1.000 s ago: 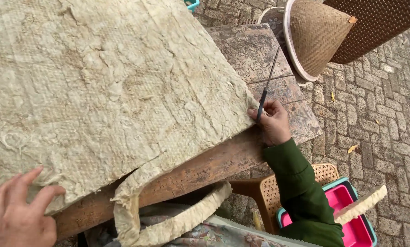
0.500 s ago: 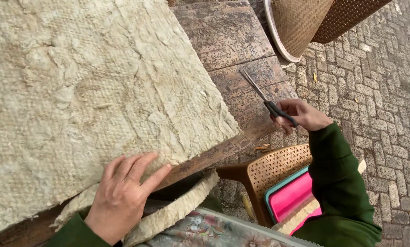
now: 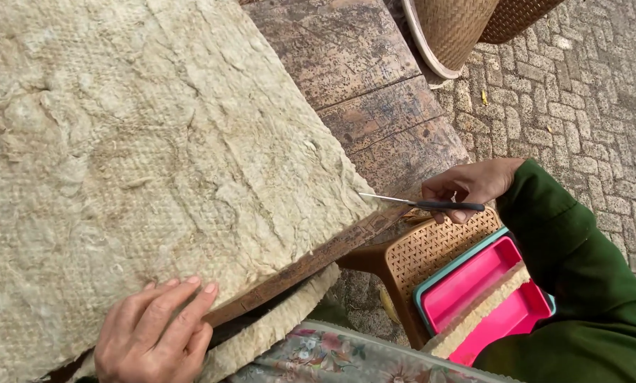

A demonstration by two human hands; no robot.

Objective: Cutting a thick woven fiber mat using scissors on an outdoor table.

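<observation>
A thick beige fibre mat (image 3: 140, 163) covers most of a weathered wooden table (image 3: 374, 106). My left hand (image 3: 155, 333) lies flat on the mat's near edge, fingers spread, pressing it down. My right hand (image 3: 470, 186), in a green sleeve, grips black-handled scissors (image 3: 421, 203) just off the table's near right corner. The blades point left at the mat's edge, close to it; I cannot tell whether they touch. A cut strip of the same mat (image 3: 282, 323) hangs below the table edge.
A brown woven stool (image 3: 417, 259) stands under my right hand. On it rests a pink tray with a teal rim (image 3: 474, 280), with a fibre strip (image 3: 477, 312) across it. Woven baskets (image 3: 452, 32) stand at the back right on brick paving (image 3: 587, 120). Floral cloth (image 3: 332, 354) covers my lap.
My left hand came in from the left and settled flat on the mat's near edge. My right hand swung the scissors from pointing up-left to lying level near the mat's corner.
</observation>
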